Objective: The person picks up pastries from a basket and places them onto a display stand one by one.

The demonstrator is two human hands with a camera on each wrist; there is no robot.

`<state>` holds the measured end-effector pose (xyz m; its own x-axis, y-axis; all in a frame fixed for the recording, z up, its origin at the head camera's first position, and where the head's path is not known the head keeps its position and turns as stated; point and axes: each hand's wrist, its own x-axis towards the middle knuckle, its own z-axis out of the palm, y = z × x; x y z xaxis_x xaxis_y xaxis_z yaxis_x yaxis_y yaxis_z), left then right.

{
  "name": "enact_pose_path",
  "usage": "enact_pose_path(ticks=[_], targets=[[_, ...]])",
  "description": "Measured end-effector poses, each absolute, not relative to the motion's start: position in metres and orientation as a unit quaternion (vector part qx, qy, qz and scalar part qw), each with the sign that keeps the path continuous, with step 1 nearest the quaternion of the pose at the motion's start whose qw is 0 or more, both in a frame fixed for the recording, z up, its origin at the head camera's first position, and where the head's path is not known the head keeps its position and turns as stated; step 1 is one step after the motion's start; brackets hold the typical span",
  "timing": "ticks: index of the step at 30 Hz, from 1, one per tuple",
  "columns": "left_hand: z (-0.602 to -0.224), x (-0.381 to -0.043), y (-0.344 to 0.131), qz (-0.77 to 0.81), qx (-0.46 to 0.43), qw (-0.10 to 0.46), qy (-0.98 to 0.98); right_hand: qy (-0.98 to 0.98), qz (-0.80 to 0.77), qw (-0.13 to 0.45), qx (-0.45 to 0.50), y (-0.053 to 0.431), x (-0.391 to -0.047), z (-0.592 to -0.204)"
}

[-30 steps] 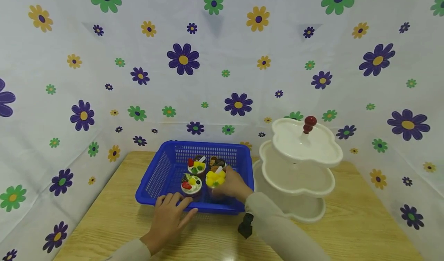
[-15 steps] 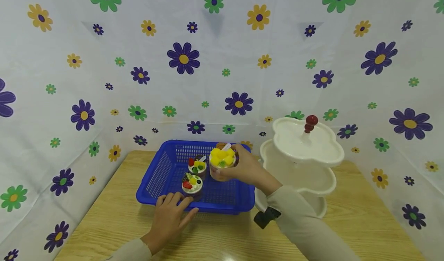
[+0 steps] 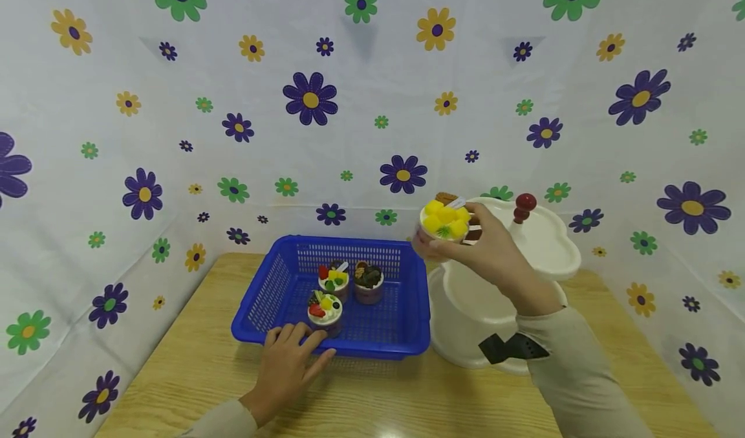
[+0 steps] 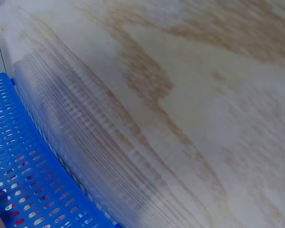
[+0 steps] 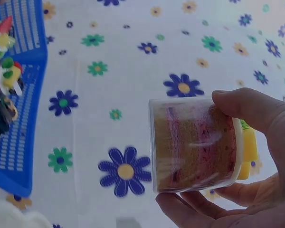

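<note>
In the head view my right hand [image 3: 495, 250] grips a clear dessert cup [image 3: 442, 224], raised to the right of the blue basket [image 3: 384, 347] and in front of the tiered stand. Yellow fruit cubes, a biscuit and a white tag top the cup. Through its side, brown and pink layers show in the right wrist view, with my thumb and fingers around it. My left hand [image 3: 285, 367] rests on the basket's front rim, fingers over the edge. Inside the basket stand two fruit-topped cups, one front [image 3: 324, 312] and one behind [image 3: 334, 283], and a chocolate-topped cup [image 3: 368, 284].
A white three-tier stand [image 3: 465, 295] with scalloped trays and a red knob [image 3: 525, 206] stands on the wooden table [image 3: 372, 399], right of the basket. Behind the table hangs a white cloth [image 3: 233, 11] printed with flowers.
My right hand has lifted the yellow-fruit cup out of the basket and carried it up and right, toward the stand. My left hand stays on the rim.
</note>
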<state>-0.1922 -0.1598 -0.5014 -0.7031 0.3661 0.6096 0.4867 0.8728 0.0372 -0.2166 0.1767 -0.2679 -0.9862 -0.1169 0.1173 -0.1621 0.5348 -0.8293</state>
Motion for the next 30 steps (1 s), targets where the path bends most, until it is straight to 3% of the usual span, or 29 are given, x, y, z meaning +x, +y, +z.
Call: enact_pose_path(ticks=[12,30], targets=[[-0.500,-0.191,-0.159,-0.099,-0.229,0.310,-0.917,-0.876,0.474,0.091,-0.004,0.230,-0.215,-0.270],[-0.501,-0.191,-0.159,-0.104,-0.230,0.316,-0.915,-0.878,0.472,0.082,-0.020,0.243,-0.221,-0.286]])
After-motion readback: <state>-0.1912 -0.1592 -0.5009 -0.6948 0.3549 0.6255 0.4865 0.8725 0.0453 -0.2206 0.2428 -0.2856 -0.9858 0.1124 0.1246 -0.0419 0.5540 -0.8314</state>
